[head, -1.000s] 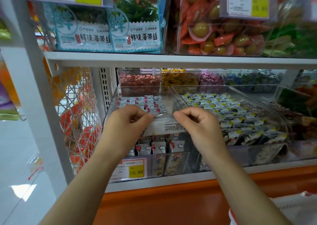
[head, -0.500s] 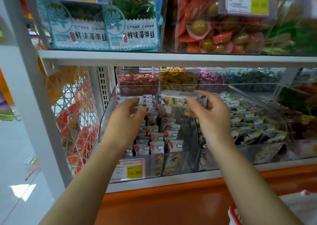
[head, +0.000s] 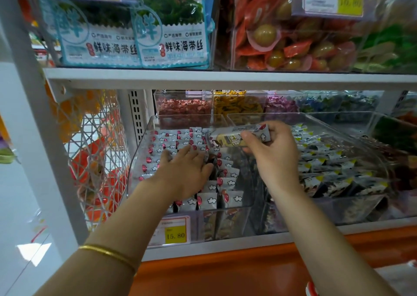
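Now | clear bin [head: 138, 160]: white packets [head: 226, 184] | right hand [head: 274, 158] holds packet bundle [head: 230, 138]

From my feed I see a white metal shelf board [head: 225, 79] running across the view, carried on the left by a broad white post [head: 33, 119]. Behind it stands a slotted white rail [head: 136, 115], and a white wire mesh panel [head: 97, 160] closes the left end of the rack. Below the lower ledge runs a glossy orange base [head: 225, 275]. At far left the pale floor [head: 13, 216] shines, with a bright patch of light [head: 33, 254] reflected on it.
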A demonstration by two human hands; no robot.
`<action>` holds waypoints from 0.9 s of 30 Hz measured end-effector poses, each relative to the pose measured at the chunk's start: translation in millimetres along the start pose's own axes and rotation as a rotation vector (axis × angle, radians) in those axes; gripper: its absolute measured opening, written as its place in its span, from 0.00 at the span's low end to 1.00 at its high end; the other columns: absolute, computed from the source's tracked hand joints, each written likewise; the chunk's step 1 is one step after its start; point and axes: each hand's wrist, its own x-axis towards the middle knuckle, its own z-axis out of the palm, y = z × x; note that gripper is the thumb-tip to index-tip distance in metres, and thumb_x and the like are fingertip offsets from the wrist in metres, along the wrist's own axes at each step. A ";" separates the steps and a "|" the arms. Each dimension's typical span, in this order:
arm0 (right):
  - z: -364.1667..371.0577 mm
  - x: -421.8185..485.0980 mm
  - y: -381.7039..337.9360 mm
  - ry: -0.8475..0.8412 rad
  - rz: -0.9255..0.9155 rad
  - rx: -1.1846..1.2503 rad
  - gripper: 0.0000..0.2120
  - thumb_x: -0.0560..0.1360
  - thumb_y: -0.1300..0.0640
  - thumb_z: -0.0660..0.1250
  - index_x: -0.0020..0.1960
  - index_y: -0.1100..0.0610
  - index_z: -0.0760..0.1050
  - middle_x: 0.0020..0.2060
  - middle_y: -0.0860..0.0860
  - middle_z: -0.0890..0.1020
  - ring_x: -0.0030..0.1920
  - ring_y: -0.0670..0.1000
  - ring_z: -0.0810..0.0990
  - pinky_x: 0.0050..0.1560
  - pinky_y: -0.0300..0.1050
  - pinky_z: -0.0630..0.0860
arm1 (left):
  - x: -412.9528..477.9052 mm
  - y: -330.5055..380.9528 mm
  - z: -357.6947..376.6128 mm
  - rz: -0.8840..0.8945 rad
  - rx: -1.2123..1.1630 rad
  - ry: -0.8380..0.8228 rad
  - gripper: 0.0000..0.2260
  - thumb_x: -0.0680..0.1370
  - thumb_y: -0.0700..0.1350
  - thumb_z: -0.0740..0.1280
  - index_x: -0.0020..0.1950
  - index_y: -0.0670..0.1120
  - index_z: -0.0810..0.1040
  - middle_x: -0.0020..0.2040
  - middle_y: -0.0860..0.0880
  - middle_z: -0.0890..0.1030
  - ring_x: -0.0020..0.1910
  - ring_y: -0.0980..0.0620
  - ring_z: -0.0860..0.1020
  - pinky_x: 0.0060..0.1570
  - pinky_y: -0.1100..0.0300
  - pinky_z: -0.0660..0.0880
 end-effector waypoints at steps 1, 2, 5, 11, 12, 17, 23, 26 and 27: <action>1.9 1.7 -0.5 -0.018 -0.029 -0.035 0.12 0.72 0.55 0.71 0.50 0.57 0.71 0.43 0.56 0.79 0.41 0.56 0.81 0.45 0.54 0.78 | -4.5 1.4 0.1 -0.001 -0.018 0.024 0.24 0.81 0.56 0.43 0.75 0.48 0.57 0.76 0.50 0.55 0.76 0.52 0.47 0.70 0.40 0.42; 4.6 3.3 -1.1 -0.042 -0.070 -0.084 0.12 0.72 0.55 0.71 0.50 0.57 0.71 0.41 0.55 0.79 0.40 0.53 0.79 0.41 0.49 0.76 | -9.8 2.9 0.6 -0.002 -0.024 0.052 0.24 0.81 0.56 0.44 0.74 0.48 0.60 0.75 0.49 0.58 0.75 0.51 0.50 0.71 0.40 0.43; 17.6 14.3 -3.8 -0.144 -0.197 -0.283 0.13 0.72 0.54 0.71 0.52 0.58 0.73 0.44 0.50 0.76 0.43 0.49 0.74 0.40 0.39 0.66 | -23.8 7.0 0.7 0.011 0.002 0.109 0.22 0.81 0.55 0.45 0.70 0.49 0.64 0.70 0.49 0.63 0.72 0.50 0.56 0.71 0.42 0.49; 51.1 33.0 -7.5 -0.457 -0.329 -0.639 0.16 0.71 0.54 0.73 0.55 0.58 0.74 0.50 0.54 0.78 0.49 0.51 0.74 0.44 0.44 0.68 | -35.6 7.7 -1.2 0.001 -0.020 0.130 0.20 0.81 0.54 0.46 0.67 0.50 0.68 0.66 0.50 0.66 0.69 0.52 0.58 0.70 0.46 0.49; 55.3 34.4 -7.6 -0.504 -0.339 -0.673 0.17 0.70 0.54 0.73 0.56 0.59 0.74 0.51 0.54 0.78 0.51 0.53 0.75 0.48 0.45 0.70 | -36.0 7.5 -2.0 -0.005 -0.031 0.132 0.20 0.81 0.54 0.46 0.68 0.50 0.67 0.67 0.51 0.66 0.70 0.52 0.58 0.70 0.46 0.48; 64.9 42.2 -10.5 -0.758 -0.292 -0.766 0.10 0.74 0.54 0.69 0.51 0.60 0.79 0.49 0.55 0.82 0.51 0.53 0.78 0.59 0.50 0.71 | -37.1 -1.3 -10.7 -0.024 -0.022 0.137 0.22 0.81 0.54 0.47 0.74 0.49 0.60 0.74 0.51 0.59 0.74 0.53 0.51 0.72 0.43 0.46; 74.7 37.3 -2.7 -0.992 -0.300 -0.909 0.16 0.78 0.66 0.58 0.61 0.56 0.77 0.61 0.53 0.78 0.59 0.52 0.76 0.61 0.51 0.73 | -42.9 -8.4 -8.0 -0.052 -0.040 0.048 0.24 0.81 0.55 0.46 0.75 0.46 0.55 0.77 0.51 0.52 0.76 0.52 0.45 0.72 0.45 0.42; 75.8 43.9 -2.4 -1.002 -0.293 -0.896 0.18 0.76 0.69 0.57 0.60 0.58 0.78 0.61 0.53 0.79 0.60 0.52 0.76 0.61 0.46 0.72 | -44.2 -8.8 -6.5 -0.058 -0.064 0.044 0.24 0.81 0.55 0.46 0.75 0.46 0.56 0.77 0.51 0.52 0.76 0.52 0.45 0.72 0.45 0.41; 75.4 47.0 -3.1 -0.963 -0.291 -0.873 0.17 0.76 0.69 0.58 0.58 0.58 0.79 0.60 0.53 0.79 0.59 0.51 0.77 0.60 0.44 0.72 | -44.4 -9.6 -6.6 -0.057 -0.072 0.049 0.24 0.81 0.55 0.46 0.75 0.46 0.57 0.77 0.51 0.52 0.76 0.52 0.45 0.73 0.45 0.42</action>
